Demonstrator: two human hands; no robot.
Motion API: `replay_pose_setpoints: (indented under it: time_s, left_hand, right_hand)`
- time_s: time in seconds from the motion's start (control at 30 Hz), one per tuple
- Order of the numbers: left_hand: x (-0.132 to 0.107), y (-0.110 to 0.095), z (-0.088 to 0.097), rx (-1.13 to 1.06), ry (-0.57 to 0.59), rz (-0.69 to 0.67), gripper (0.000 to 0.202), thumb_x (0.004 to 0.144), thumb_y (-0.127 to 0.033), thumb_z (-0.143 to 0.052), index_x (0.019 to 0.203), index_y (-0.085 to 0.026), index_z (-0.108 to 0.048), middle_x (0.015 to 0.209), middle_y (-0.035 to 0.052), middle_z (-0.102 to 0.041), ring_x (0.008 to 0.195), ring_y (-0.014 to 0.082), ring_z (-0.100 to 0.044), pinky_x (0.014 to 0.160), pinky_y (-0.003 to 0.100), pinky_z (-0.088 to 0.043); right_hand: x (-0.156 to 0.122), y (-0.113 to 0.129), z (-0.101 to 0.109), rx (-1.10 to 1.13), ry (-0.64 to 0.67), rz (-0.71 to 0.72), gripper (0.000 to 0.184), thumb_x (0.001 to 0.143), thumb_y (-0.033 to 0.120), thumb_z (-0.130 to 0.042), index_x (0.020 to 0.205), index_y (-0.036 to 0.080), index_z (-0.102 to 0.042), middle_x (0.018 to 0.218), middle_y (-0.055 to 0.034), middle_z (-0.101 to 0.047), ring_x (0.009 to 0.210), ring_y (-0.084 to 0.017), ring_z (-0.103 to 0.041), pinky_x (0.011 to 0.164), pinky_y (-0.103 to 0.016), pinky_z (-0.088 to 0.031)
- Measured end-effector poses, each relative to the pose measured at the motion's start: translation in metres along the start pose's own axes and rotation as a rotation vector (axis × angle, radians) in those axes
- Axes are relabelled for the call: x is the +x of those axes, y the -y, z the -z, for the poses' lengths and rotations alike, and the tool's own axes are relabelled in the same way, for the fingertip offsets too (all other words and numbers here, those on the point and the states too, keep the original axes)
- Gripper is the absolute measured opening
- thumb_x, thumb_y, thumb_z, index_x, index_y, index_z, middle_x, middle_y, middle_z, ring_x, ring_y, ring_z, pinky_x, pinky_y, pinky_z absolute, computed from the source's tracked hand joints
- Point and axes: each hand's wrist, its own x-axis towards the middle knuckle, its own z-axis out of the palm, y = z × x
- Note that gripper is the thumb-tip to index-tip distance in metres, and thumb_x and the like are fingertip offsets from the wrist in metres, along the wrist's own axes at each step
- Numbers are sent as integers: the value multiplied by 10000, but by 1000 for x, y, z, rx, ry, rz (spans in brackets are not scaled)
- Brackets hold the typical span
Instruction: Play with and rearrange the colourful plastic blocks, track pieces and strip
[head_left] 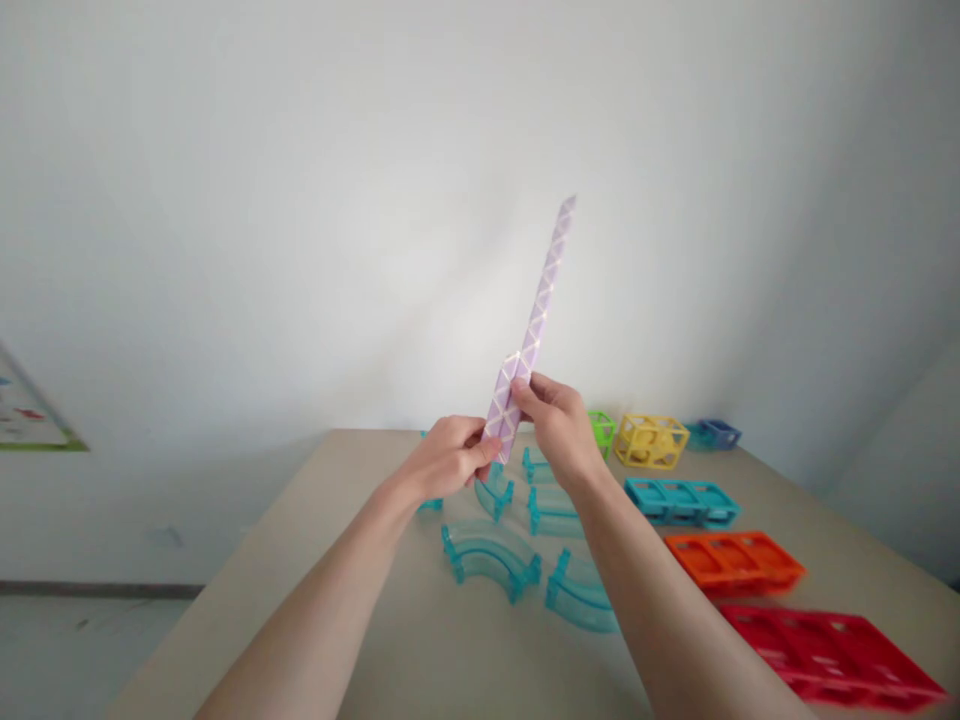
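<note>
I hold a long purple-and-white twist-puzzle strip (541, 300) upright in front of the wall, leaning slightly right. Its lower end is folded back on itself. My left hand (448, 458) pinches the bottom of the strip between thumb and fingers. My right hand (556, 425) grips the folded part just above, thumb on the front. Both hands hover above the beige table (315, 590), over several clear teal curved track pieces (491, 558).
Flat plastic frames lie in a row at the right: teal (681, 500), orange (731, 562), red (832, 645). A yellow cube frame (651, 440), a green piece (602, 430) and a blue piece (721, 433) stand at the far edge. A poster (26, 410) hangs at the left.
</note>
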Motion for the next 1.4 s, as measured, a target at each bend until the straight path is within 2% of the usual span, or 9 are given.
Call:
replay_pose_setpoints:
  time_s: [0.13, 0.33, 0.47, 0.67, 0.83, 0.93, 1.1, 1.3, 1.4]
  left_hand:
    - [3, 4, -5, -175, 90, 59, 335, 811, -454, -622, 697, -141, -590, 603, 47, -617, 512, 143, -565, 514, 252, -424]
    - [10, 3, -12, -580, -134, -99, 311, 778, -360, -690, 986, -150, -594, 808, 45, -654, 696, 170, -639, 650, 276, -496]
    - [7, 1, -8, -455, -114, -36, 273, 776, -310, -685, 962, -170, -542, 713, 5, -627, 597, 151, -621, 548, 245, -470]
    - [5, -5, -10, -261, -235, -14, 360, 846, -546, -564, 818, -191, -511, 576, -25, -595, 417, 113, -556, 417, 211, -403]
    - [5, -13, -12, -443, -152, 156, 463, 844, -590, -520, 686, -156, -552, 511, 18, -585, 379, 155, -578, 377, 249, -437]
    - [6, -18, -14, -608, -90, 211, 453, 830, -556, -558, 664, -134, -583, 503, 22, -583, 372, 142, -567, 378, 242, -440]
    - [8, -19, -22, -606, -257, 188, 411, 832, -532, -582, 695, -145, -567, 512, 6, -584, 351, 138, -561, 332, 224, -412]
    - [5, -38, -12, -1070, 2, 453, 297, 948, -370, -441, 853, -132, -592, 524, -36, -522, 351, 61, -504, 368, 153, -435]
    - [5, -42, -13, -1100, -63, 463, 309, 968, -338, -391, 865, -126, -592, 532, -36, -514, 363, 49, -497, 394, 140, -441]
  right_hand:
    - [-3, 3, -4, 46, 31, 33, 284, 792, 455, -636, 732, 178, -647, 639, 20, -578, 592, -124, -482, 531, -226, -374]
    - [-6, 1, -15, 176, 121, -77, 291, 755, 443, -660, 848, 173, -717, 581, 27, -585, 488, -110, -460, 459, -228, -344]
    - [-3, -3, -14, 258, 119, -77, 311, 745, 398, -685, 964, 179, -713, 762, 0, -667, 600, -115, -532, 556, -236, -410]
    - [4, -18, -5, 287, 58, -78, 353, 670, 372, -776, 941, 156, -708, 717, 5, -641, 619, -114, -515, 598, -247, -402]
    - [2, -26, -3, 386, 125, 30, 296, 668, 332, -789, 920, 198, -710, 832, -11, -676, 779, -163, -593, 779, -311, -464]
    - [-1, -21, -4, 379, 156, 73, 279, 715, 347, -758, 959, 221, -708, 851, -7, -666, 788, -163, -591, 778, -306, -467]
    - [-1, -16, -8, 245, 4, 109, 255, 757, 399, -729, 934, 217, -707, 732, 22, -599, 636, -119, -503, 646, -256, -430]
    - [-2, -23, -3, 344, 107, 115, 327, 734, 509, -718, 909, 234, -721, 766, 3, -609, 655, -146, -516, 665, -290, -447]
    - [-3, -20, -4, 370, 107, 119, 338, 733, 501, -725, 941, 235, -721, 828, -6, -637, 683, -146, -530, 692, -292, -456]
